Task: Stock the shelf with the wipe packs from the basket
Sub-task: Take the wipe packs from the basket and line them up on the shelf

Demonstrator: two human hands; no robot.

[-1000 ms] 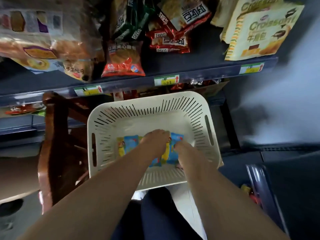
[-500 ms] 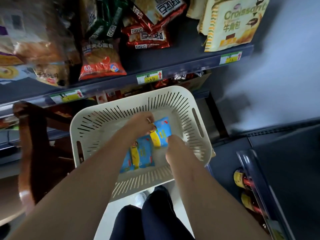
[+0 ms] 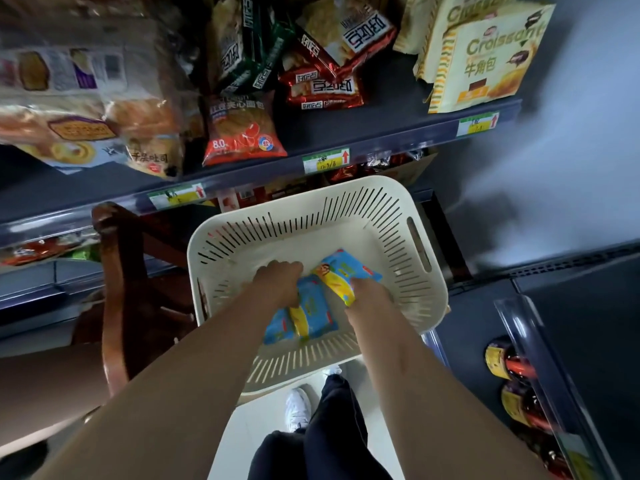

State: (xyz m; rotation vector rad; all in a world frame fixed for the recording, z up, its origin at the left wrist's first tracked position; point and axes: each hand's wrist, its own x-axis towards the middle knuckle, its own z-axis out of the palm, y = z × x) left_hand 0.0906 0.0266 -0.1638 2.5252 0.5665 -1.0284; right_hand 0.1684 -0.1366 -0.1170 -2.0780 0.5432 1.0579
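Observation:
A cream slotted basket (image 3: 391, 216) sits below the shelf edge, resting on a wooden chair. Inside lie blue and yellow wipe packs. My left hand (image 3: 278, 284) is closed on the top of one wipe pack (image 3: 313, 311) near the basket's middle. My right hand (image 3: 369, 292) grips the lower end of a second wipe pack (image 3: 346, 270), which is tilted up toward the right. A dark blue shelf (image 3: 363, 133) with snack bags runs above the basket.
A brown wooden chair (image 3: 119, 289) stands at the left under the basket. Snack bags (image 3: 242, 129) and croissant boxes (image 3: 485, 60) fill the upper shelf. A rack with bottles (image 3: 512, 372) stands at the right. My legs and white shoe (image 3: 298, 407) are below.
Both hands stay in the basket on the two packs. The right pack has been tilted and pulled up to the right, apart from the left one. The view has shifted slightly.

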